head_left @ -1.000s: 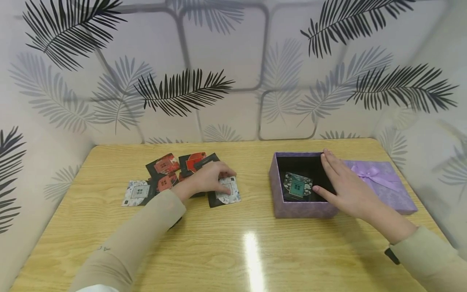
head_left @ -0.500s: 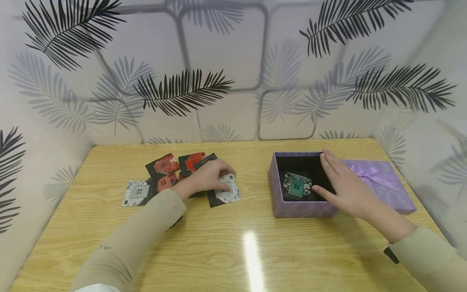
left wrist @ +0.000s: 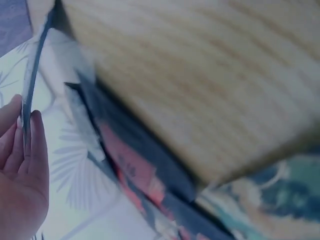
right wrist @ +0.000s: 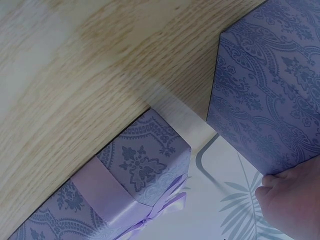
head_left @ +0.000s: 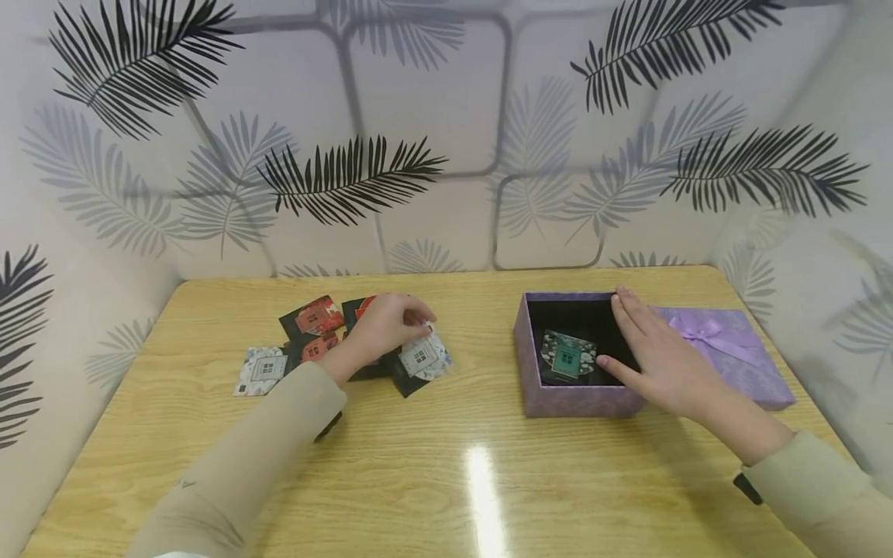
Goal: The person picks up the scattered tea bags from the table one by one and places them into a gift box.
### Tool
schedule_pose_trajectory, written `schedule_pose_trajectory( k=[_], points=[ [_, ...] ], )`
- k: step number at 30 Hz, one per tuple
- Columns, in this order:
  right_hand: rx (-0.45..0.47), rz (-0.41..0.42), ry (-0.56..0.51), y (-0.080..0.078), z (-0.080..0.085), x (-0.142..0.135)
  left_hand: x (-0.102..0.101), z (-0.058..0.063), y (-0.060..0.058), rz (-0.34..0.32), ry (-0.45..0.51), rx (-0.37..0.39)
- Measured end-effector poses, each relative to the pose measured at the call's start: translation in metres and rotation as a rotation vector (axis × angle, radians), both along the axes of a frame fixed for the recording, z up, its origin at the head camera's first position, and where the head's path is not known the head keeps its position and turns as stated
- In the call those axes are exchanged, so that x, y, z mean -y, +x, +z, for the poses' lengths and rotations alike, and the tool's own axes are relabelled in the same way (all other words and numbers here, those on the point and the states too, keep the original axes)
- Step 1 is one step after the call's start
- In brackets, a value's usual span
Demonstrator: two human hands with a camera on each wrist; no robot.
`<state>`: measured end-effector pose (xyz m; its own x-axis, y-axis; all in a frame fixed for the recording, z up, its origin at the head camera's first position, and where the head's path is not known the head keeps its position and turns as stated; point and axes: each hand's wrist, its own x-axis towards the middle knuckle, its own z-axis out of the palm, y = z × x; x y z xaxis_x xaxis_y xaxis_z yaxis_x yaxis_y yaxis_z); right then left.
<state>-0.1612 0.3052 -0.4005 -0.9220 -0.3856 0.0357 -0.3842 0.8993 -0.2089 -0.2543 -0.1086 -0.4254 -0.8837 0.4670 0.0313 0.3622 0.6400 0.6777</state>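
My left hand point(head_left: 380, 329) pinches the top edge of a flat black packet with white floral print point(head_left: 424, 358), tilted up from the pile. In the left wrist view this packet point(left wrist: 34, 82) shows nearly edge-on between thumb and fingers. Beneath and left of the hand lie several similar packets, among them a red-printed one point(head_left: 315, 318) and a white-floral one point(head_left: 263, 370). My right hand point(head_left: 666, 368) rests with straight fingers over the right rim of a purple patterned box point(head_left: 582, 401). Inside the box lies a dark packet with a green label point(head_left: 568, 356).
The purple box lid point(head_left: 743, 349), with a ribbon bow point(head_left: 706, 332), lies on the wooden table point(head_left: 418, 480) right of the box. A wall with leaf-patterned covering point(head_left: 432, 201) stands behind the table.
My left hand has pulled back slightly to the left, and the white-floral packet has turned and lifted with it. The right hand stays on the box rim.
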Motion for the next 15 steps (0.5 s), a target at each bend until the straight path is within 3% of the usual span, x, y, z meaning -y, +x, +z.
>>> schedule_pose_trajectory(
  k=[9, 15],
  points=[
    [0.011, -0.007, 0.010, 0.000, 0.002, 0.001, 0.003, 0.022, 0.002, 0.123, 0.003, -0.059],
    [0.018, -0.006, 0.005, 0.001, 0.002, 0.001, 0.001, 0.033, 0.004, 0.179, 0.076, -0.089]
  ],
)
